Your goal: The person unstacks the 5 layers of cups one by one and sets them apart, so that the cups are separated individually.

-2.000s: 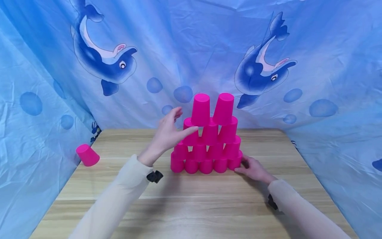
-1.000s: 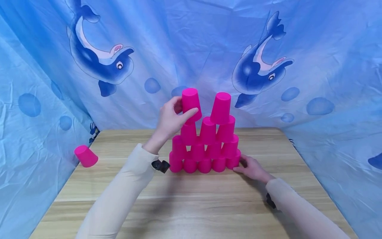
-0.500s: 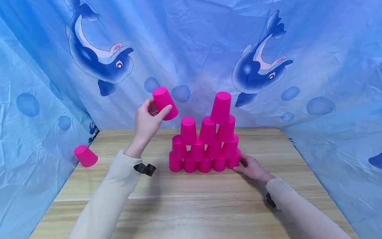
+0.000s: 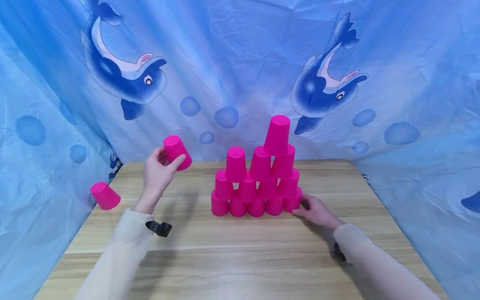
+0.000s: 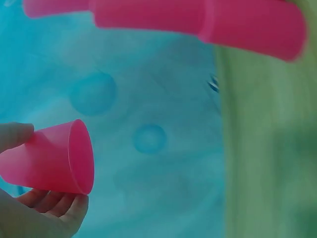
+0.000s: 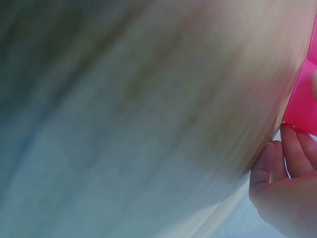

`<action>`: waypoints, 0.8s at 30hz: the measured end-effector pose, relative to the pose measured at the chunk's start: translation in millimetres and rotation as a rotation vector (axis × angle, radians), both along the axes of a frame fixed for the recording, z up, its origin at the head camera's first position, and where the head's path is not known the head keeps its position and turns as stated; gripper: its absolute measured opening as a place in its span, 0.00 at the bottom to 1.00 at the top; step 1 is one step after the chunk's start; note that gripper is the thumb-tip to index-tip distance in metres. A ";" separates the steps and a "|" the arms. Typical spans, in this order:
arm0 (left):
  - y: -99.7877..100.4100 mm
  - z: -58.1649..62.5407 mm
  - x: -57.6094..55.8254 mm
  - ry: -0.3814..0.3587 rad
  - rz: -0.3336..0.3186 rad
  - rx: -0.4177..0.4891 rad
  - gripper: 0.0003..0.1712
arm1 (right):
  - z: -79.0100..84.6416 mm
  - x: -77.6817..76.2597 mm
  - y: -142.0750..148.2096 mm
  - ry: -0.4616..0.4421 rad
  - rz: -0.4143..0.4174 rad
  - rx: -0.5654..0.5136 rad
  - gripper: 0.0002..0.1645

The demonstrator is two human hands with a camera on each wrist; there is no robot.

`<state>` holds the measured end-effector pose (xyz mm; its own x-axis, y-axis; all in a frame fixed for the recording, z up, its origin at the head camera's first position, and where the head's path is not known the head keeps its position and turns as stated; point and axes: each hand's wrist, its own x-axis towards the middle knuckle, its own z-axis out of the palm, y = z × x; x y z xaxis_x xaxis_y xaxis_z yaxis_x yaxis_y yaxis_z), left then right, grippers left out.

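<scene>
A pink plastic cup is held up and tilted in my left hand, above the table's left half. The left wrist view shows that cup between thumb and fingers, its mouth facing right. Upside-down pink cups stand stacked in tiers at the middle; a single cup tops the right side of a row of three. My right hand holds the bottom right corner cup, thumb in front and fingers behind. At the right wrist view's edge, fingertips touch a pink cup.
Another pink cup stands at the wooden table's left edge, apart from the stack. Blue cloth printed with dolphins hangs behind and along both sides of the table.
My left hand took the left cup off the top tier and carried it left and down, away from the stack. My right hand stays at the bottom right corner cup.
</scene>
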<state>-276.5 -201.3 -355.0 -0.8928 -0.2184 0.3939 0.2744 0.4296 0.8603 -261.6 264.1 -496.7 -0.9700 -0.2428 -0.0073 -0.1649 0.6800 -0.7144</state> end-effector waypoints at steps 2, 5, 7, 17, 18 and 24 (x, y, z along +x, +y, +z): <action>-10.2 -10.0 0.7 -0.046 0.026 -0.023 0.36 | -0.3 0.2 -0.8 -0.002 0.002 0.001 0.42; -23.8 -23.7 2.3 -0.119 0.065 -0.052 0.37 | -0.5 -0.2 -0.9 -0.003 -0.005 0.007 0.42; -32.6 -31.9 3.7 -0.178 0.085 -0.069 0.39 | -0.1 -0.2 -1.0 -0.002 -0.003 0.001 0.41; -72.4 -69.8 12.7 -0.434 0.115 -0.094 0.43 | 1.4 0.9 -1.5 0.000 0.016 -0.016 0.40; -76.3 -73.2 13.7 -0.448 0.111 -0.096 0.43 | 1.9 1.0 -1.3 -0.002 0.015 -0.015 0.40; -96.6 -90.8 21.8 -0.520 0.107 -0.112 0.44 | 3.6 0.3 -1.0 0.004 0.017 -0.024 0.40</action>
